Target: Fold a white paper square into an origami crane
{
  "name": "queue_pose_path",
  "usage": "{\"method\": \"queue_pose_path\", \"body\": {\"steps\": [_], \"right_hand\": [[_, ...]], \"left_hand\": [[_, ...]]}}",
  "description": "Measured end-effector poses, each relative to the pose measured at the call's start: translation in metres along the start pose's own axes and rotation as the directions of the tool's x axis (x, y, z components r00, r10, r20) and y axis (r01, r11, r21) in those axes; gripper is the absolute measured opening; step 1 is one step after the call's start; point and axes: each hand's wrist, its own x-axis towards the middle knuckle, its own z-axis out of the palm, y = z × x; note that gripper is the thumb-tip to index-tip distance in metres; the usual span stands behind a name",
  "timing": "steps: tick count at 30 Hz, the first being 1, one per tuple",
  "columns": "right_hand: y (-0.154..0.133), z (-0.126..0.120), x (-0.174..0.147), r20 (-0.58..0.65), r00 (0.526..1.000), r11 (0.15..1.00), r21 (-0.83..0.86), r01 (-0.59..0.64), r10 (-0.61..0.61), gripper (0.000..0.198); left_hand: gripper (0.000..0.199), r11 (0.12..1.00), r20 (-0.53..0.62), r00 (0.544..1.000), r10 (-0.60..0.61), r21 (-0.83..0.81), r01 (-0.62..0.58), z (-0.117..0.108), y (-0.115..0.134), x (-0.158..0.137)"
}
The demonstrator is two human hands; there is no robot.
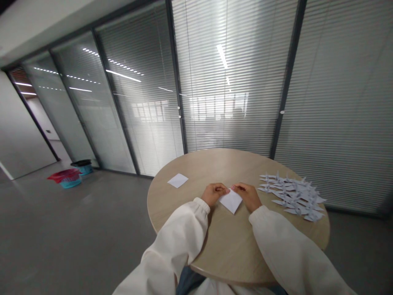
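Here | white, diamond-shaped piece of paper (232, 202) at lower centre of frame, one corner pointing down | bare left hand (214, 194) and bare right hand (248, 196) both pinching its top corner, fingertips close together | paper extends down-frame from both, neither hand clearly nearer

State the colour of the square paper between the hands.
The square paper is white; the head view shows it.

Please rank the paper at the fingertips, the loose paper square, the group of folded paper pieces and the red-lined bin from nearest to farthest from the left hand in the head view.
From the left hand:
1. Paper at the fingertips: touching it.
2. Loose paper square: on the table's left side.
3. Folded paper pieces: on the table's right side.
4. Red-lined bin: on the floor, far left.
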Motion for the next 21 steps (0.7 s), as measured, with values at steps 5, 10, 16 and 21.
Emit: {"method": "queue_pose_path", "body": {"steps": [5, 10, 16, 21], "right_hand": [[0.0048, -0.0016, 0.0022, -0.084, 0.996, 1.0, -0.007, 0.001, -0.001, 0.036], [0.0061, -0.0026, 0.0031, -0.117, 0.993, 1.0, -0.007, 0.005, -0.005, 0.038], [0.0046, -0.0015, 0.0034, -0.146, 0.989, 0.999, -0.03, 0.022, -0.026, 0.04], [0.006, -0.0053, 0.0051, -0.182, 0.983, 0.999, -0.032, 0.016, -0.021, 0.041]], "left_hand": [[0.04, 0.991, -0.004, 0.994, -0.111, -0.075, 0.11, 0.0001, 0.0, 0.0012], [0.042, 0.984, 0.024, 0.991, -0.133, -0.114, 0.134, -0.0013, -0.0017, 0.0016], [0.046, 0.988, 0.055, 0.991, -0.122, -0.087, 0.127, -0.0042, -0.0059, 0.0027], [0.045, 0.962, 0.081, 0.979, -0.186, -0.187, 0.198, -0.0025, -0.0016, 0.003]]}}
